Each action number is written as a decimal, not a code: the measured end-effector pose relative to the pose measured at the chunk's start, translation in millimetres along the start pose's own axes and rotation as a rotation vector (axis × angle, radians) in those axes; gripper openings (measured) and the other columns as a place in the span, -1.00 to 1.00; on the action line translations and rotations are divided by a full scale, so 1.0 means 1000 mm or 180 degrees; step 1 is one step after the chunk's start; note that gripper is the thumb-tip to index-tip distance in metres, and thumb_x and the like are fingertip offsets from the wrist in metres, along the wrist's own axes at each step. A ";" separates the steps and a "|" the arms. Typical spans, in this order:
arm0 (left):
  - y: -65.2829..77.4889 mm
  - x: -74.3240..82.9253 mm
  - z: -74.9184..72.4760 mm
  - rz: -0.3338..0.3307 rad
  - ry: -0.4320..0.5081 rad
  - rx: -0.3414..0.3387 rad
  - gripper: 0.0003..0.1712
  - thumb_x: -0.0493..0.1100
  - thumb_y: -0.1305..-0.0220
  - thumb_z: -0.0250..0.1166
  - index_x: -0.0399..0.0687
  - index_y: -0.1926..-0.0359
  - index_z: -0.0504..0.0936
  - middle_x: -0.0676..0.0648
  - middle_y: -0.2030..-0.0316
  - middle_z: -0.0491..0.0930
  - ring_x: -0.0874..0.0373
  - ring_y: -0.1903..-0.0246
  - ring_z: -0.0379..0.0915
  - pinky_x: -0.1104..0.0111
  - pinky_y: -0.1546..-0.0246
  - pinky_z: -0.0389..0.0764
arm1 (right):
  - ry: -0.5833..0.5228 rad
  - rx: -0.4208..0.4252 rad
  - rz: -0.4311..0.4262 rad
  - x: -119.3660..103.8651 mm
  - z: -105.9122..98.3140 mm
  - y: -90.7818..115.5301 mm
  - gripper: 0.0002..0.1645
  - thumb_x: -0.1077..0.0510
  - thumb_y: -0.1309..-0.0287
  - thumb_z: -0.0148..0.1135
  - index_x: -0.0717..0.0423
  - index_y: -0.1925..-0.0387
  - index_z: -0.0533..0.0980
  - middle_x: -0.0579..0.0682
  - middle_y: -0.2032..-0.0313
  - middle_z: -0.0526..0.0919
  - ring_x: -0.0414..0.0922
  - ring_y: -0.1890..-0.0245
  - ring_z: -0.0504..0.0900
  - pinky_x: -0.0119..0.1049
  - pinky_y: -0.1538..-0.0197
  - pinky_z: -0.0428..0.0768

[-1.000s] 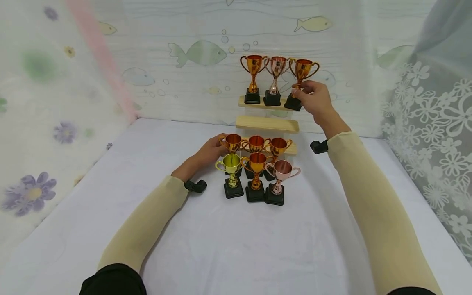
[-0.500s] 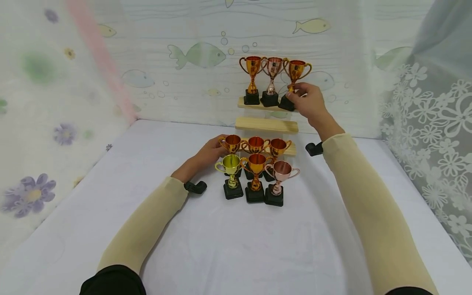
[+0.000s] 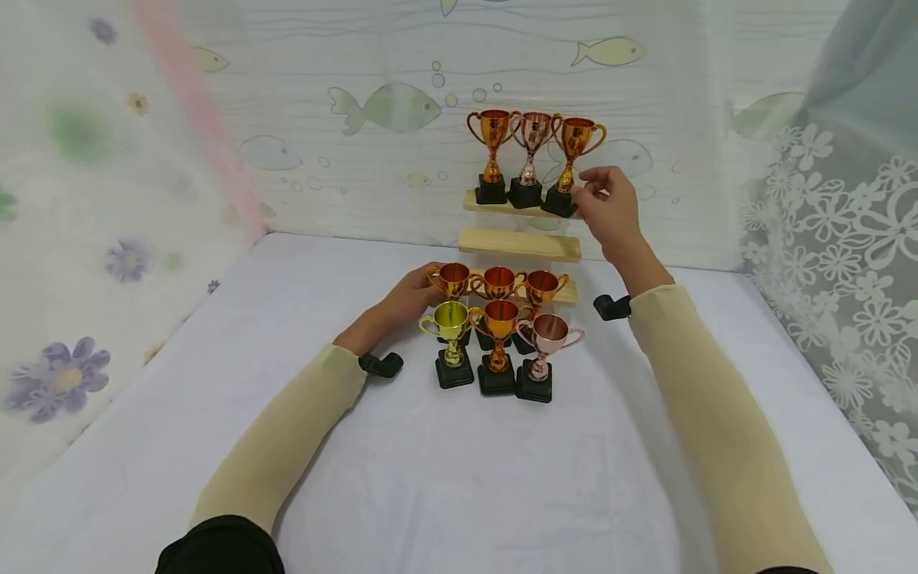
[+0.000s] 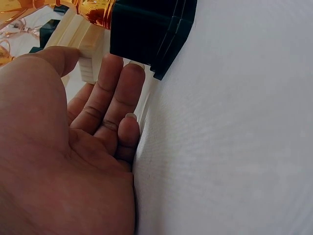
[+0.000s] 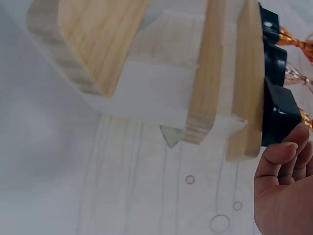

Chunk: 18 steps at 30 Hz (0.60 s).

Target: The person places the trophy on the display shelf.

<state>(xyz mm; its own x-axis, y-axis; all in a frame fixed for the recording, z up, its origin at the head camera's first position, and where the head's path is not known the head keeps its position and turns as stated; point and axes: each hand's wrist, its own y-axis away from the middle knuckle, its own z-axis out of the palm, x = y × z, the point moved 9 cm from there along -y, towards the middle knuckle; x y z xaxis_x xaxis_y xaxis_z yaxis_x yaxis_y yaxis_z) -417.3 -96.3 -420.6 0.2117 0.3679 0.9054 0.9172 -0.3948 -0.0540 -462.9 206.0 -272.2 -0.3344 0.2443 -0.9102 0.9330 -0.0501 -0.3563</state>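
Observation:
My right hand [image 3: 610,211] is at the right-hand gold trophy cup [image 3: 575,135] on the top step [image 3: 470,199] of a wooden stepped stand. Its thumb and index fingertips lie right at the black base [image 5: 281,115], and its upper fingers are apart from the stem. That trophy leans slightly, beside a rose-gold cup [image 3: 535,129] and another gold cup [image 3: 493,127]. My left hand [image 3: 412,296] holds the end of the lowest step [image 4: 93,46], thumb on one side and fingers at the other. The black base of a gold trophy [image 4: 142,29] overlaps its fingertips.
Several trophies stand in two rows before the stand; the front row has a yellow-green cup [image 3: 452,319], an orange-gold cup [image 3: 500,319] and a pink cup [image 3: 551,333]. The middle step [image 3: 519,244] is bare. White cloth covers the table [image 3: 466,478]; a fish-print curtain [image 3: 287,80] hangs behind.
My right hand has brought the right-hand gold trophy leftward, close against the rose-gold one, and its fingers have come off the stem. The left hand stays put.

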 end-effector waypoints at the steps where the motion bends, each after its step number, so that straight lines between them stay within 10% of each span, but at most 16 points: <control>1: 0.000 0.000 0.000 0.0000 0.0014 -0.0005 -0.51 -0.16 -0.50 0.04 -0.05 -0.39 0.35 -0.15 -0.12 0.58 0.01 -0.06 0.52 0.12 -0.10 0.54 | -0.0107 0.0025 -0.0003 0.000 -0.001 0.002 -0.64 0.15 -0.32 0.22 0.16 -0.09 0.43 -0.08 0.26 0.39 -0.17 0.40 0.40 -0.35 0.32 0.41; 18: 0.001 -0.001 -0.001 0.0076 -0.0071 0.0041 -0.52 -0.10 -0.51 0.03 -0.02 -0.39 0.36 -0.10 -0.12 0.58 0.04 -0.06 0.52 0.12 -0.09 0.54 | -0.0519 -0.0764 -0.0344 -0.009 0.015 0.042 -0.71 0.17 -0.32 0.27 0.37 0.12 0.54 0.10 0.43 0.53 -0.03 0.49 0.41 -0.28 0.39 0.48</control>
<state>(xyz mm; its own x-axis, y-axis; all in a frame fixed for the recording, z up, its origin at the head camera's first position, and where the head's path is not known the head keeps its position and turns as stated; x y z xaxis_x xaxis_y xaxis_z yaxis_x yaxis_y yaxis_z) -417.0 -97.8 -420.6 0.2409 0.3772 0.8943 0.9160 -0.3929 -0.0810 -423.1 187.0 -282.0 -0.4323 0.0760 -0.8985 0.8890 0.2025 -0.4106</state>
